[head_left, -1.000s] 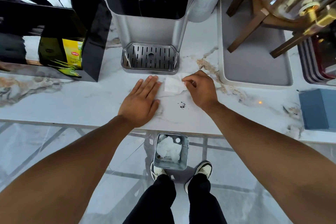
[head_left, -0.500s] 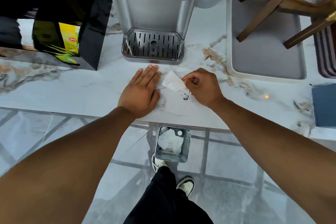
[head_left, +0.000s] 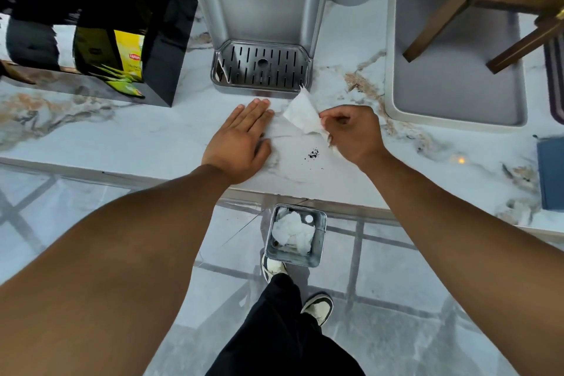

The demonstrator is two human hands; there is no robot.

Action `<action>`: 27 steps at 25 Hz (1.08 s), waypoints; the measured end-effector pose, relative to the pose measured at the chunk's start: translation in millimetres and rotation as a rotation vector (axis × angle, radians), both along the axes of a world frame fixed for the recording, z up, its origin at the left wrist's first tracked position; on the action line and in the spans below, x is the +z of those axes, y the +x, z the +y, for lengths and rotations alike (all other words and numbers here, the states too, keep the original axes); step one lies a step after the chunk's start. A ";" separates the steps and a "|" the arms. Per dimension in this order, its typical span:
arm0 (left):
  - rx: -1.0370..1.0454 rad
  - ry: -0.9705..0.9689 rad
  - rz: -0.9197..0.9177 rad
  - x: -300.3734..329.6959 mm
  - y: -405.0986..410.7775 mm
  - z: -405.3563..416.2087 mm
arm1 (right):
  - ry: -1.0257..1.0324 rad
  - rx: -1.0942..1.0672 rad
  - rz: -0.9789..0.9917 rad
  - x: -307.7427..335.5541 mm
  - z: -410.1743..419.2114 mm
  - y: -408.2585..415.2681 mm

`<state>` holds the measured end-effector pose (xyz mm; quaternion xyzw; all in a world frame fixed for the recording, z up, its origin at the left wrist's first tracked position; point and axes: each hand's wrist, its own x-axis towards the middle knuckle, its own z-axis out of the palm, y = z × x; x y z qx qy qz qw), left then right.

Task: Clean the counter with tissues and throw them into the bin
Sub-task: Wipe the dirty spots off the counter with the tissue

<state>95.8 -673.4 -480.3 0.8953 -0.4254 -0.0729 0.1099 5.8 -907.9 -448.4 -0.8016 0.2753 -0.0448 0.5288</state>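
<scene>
- The tissue (head_left: 300,111) is a white sheet pinched at its near-right corner by the right hand (head_left: 354,131); its long axis runs diagonally, and its free tip points up and away toward the front right corner of the drip tray (head_left: 262,70).
- The sheet stands lifted off the marble counter (head_left: 152,137), just in front of the drip tray and just beyond a small scatter of dark crumbs (head_left: 312,153) that lies on the counter nearer the counter's edge than the drip tray.
- The right hand is curled, knuckles up, thumb and fingertips closed together on the tissue; its forearm reaches in from the lower right.
- The left hand (head_left: 239,139) lies flat, palm down, on the counter, fingers straight, together and pointing at the drip tray; it grips nothing, and its fingertips are just left of the tissue.
- The metal bin (head_left: 319,244) stands on the floor below the counter's edge, straight toward the person from the drip tray, with crumpled white tissues (head_left: 293,232) inside.
- A grey tray (head_left: 393,94) sits on the counter to the right of the drip tray.
</scene>
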 end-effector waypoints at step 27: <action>0.000 0.027 -0.025 -5.6 2.0 -2.0 | -0.022 -0.209 -0.010 -7.6 20.8 -46.8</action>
